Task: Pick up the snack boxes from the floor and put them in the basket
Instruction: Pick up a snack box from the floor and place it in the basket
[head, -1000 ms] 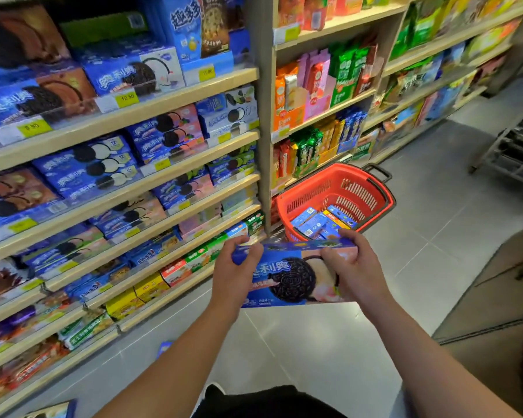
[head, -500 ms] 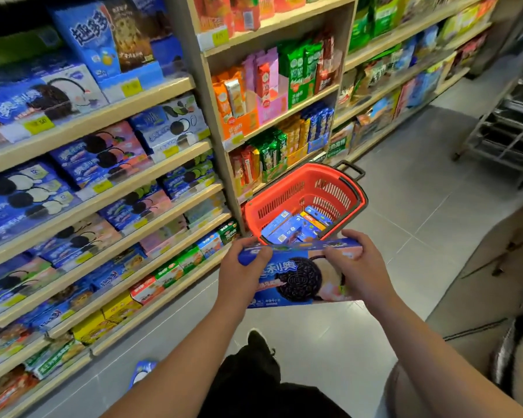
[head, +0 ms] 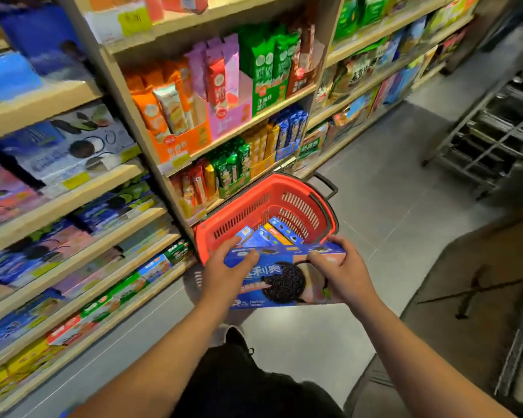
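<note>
left hand, right hand, snack box, basket

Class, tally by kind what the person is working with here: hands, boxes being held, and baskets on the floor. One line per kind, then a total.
Hands: 2, left hand and right hand, both gripping the box
Held cookie box: 1
Red basket: 1
Total: 4

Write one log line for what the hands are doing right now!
left hand+right hand: grip cookie box | at red basket near rim | not released
</note>
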Action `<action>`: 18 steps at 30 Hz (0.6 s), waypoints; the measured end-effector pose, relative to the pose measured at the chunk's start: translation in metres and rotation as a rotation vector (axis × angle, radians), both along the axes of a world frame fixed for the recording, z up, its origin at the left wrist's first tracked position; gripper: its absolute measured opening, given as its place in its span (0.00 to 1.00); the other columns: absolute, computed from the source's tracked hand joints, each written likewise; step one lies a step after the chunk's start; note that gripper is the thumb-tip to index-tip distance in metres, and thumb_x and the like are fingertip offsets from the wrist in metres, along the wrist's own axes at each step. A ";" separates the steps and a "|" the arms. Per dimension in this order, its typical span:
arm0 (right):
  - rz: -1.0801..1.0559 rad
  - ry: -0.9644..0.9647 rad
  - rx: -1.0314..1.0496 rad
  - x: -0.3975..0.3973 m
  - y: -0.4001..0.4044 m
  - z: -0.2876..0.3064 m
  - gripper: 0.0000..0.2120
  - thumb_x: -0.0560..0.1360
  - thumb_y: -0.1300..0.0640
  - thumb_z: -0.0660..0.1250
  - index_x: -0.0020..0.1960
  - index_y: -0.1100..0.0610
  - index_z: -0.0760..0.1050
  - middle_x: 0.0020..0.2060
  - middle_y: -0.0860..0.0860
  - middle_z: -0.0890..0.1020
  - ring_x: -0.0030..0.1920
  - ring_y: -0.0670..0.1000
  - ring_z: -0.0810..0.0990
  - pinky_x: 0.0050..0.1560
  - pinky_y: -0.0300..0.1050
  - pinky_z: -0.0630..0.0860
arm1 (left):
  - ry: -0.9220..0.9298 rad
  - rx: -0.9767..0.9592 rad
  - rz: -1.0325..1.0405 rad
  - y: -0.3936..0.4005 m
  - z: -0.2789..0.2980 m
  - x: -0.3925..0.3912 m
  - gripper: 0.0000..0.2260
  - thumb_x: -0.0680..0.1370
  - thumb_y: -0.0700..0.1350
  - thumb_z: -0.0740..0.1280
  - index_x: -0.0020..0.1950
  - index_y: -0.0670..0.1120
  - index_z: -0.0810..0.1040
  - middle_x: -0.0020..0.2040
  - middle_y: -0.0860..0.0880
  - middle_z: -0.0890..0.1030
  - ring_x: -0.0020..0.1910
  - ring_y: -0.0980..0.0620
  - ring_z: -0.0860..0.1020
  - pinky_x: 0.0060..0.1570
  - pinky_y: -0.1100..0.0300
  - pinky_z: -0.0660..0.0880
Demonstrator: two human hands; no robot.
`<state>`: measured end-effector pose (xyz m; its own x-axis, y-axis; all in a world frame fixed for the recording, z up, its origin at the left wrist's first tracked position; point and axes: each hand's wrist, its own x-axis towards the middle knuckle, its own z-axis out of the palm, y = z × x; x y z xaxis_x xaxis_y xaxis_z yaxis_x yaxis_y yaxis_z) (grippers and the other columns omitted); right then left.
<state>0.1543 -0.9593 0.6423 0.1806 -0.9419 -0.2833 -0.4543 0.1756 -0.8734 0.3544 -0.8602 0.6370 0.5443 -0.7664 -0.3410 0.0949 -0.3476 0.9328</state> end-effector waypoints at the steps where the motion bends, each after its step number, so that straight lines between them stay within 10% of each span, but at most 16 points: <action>1: 0.007 0.008 0.003 0.001 -0.011 -0.002 0.24 0.66 0.50 0.79 0.58 0.47 0.73 0.50 0.47 0.82 0.47 0.44 0.82 0.48 0.40 0.77 | -0.050 0.026 -0.047 -0.010 -0.004 0.005 0.22 0.74 0.45 0.73 0.67 0.49 0.75 0.62 0.50 0.77 0.60 0.50 0.77 0.40 0.76 0.73; 7: 0.187 0.124 0.033 0.016 -0.096 -0.025 0.27 0.66 0.52 0.79 0.61 0.49 0.71 0.49 0.42 0.79 0.46 0.35 0.78 0.43 0.26 0.72 | -0.090 0.227 -0.154 -0.064 -0.043 0.032 0.34 0.65 0.56 0.78 0.69 0.54 0.72 0.65 0.54 0.76 0.64 0.54 0.75 0.66 0.52 0.71; 15: 0.681 0.316 0.031 0.053 -0.230 -0.098 0.29 0.62 0.57 0.81 0.60 0.52 0.74 0.47 0.39 0.79 0.47 0.39 0.77 0.48 0.31 0.71 | -0.184 0.396 0.022 -0.125 -0.116 0.023 0.28 0.64 0.52 0.78 0.62 0.55 0.76 0.55 0.56 0.80 0.53 0.57 0.79 0.47 0.75 0.69; 18: 0.802 0.348 0.073 0.065 -0.266 -0.136 0.30 0.62 0.57 0.81 0.60 0.51 0.74 0.47 0.38 0.80 0.48 0.42 0.80 0.52 0.40 0.75 | -0.226 0.477 0.099 -0.142 -0.149 0.008 0.26 0.66 0.49 0.78 0.62 0.51 0.75 0.51 0.56 0.79 0.48 0.54 0.78 0.44 0.67 0.69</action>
<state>0.2192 -1.2251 0.5065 0.6728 -0.5455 -0.4998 -0.7031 -0.2610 -0.6615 0.3623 -1.0022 0.4880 0.7062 -0.4964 -0.5049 -0.0362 -0.7375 0.6744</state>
